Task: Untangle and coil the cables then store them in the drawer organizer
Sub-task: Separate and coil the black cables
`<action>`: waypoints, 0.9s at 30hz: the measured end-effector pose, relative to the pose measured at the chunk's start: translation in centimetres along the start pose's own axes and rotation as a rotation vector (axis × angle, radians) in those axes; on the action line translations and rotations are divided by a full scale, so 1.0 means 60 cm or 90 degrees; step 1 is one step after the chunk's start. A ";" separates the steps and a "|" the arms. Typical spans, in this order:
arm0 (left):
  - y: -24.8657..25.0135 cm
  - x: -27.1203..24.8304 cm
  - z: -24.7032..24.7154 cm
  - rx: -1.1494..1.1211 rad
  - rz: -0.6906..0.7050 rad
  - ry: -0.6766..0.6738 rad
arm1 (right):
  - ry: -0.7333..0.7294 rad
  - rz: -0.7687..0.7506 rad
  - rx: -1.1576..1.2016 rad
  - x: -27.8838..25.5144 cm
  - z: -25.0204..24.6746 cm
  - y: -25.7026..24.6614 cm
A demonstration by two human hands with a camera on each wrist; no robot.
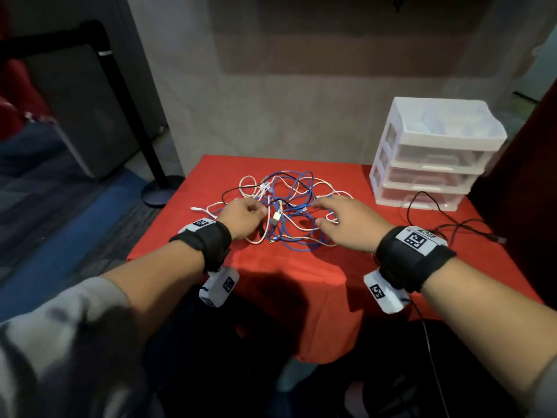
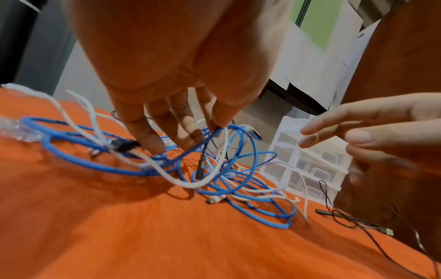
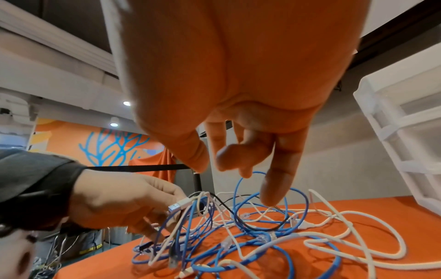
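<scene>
untangling is just starting: left hand (image 1: 243,217) pinches a blue cable (image 2: 190,149) in the mid-tabletop tangle (image 1: 286,212); right hand (image 1: 349,221) hovers with relaxed fingers. next, lift one strand free.

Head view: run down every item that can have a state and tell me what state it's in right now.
Blue, white and black cable pile: tangled, uncoiled, on the red tablecloth.
Separate thin black cable: loose, uncoiled, beside the organizer.
White plastic three-drawer organizer: upright, all drawers closed.
Left hand: grip pinching strands at the pile.
Right hand: fingers spread, over the pile, holding nothing.
</scene>
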State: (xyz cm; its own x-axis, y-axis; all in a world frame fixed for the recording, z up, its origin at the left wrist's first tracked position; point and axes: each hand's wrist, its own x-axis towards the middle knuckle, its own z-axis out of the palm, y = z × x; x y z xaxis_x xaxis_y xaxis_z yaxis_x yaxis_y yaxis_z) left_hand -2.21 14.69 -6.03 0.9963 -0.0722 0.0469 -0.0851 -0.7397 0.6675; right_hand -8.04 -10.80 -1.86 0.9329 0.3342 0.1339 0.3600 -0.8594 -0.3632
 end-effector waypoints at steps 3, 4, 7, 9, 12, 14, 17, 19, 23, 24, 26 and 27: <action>0.012 0.024 -0.024 0.067 0.014 0.063 | 0.027 0.004 0.024 -0.012 -0.002 0.000; 0.020 0.031 -0.036 0.091 0.029 0.081 | 0.037 0.007 0.028 -0.018 -0.003 0.004; 0.058 0.044 -0.073 0.131 0.081 0.122 | 0.081 0.005 0.039 -0.034 -0.009 0.017; 0.090 0.043 -0.094 0.153 0.106 0.174 | 0.116 0.001 0.062 -0.041 -0.012 0.020; 0.146 0.031 -0.106 0.060 0.154 0.244 | 0.157 -0.003 0.125 -0.042 -0.013 0.008; 0.185 0.014 -0.096 -0.160 0.147 0.165 | 0.199 -0.006 0.205 -0.038 -0.017 -0.014; 0.230 -0.025 -0.070 -0.383 0.124 0.001 | 0.227 -0.006 0.336 -0.026 -0.028 -0.051; 0.248 -0.042 -0.052 -0.384 0.148 -0.018 | 0.220 -0.004 0.380 -0.020 -0.032 -0.066; 0.250 -0.047 -0.043 -0.340 0.217 0.005 | 0.220 0.014 0.352 -0.027 -0.036 -0.067; 0.251 -0.051 -0.047 -0.290 0.245 0.003 | 0.223 0.014 0.330 -0.032 -0.038 -0.065; 0.251 -0.057 -0.053 -0.157 0.287 -0.050 | 0.212 0.008 0.269 -0.046 -0.046 -0.060; 0.251 -0.060 -0.057 -0.079 0.296 -0.089 | 0.203 0.004 0.244 -0.053 -0.051 -0.054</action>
State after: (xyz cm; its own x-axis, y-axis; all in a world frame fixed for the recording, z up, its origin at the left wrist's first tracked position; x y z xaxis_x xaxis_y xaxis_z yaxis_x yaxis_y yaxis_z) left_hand -7.06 6.12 6.41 0.8413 -0.4706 0.2661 -0.5090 -0.5235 0.6833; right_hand -12.17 -10.24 1.71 0.9122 0.1420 0.3843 0.3815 -0.6366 -0.6703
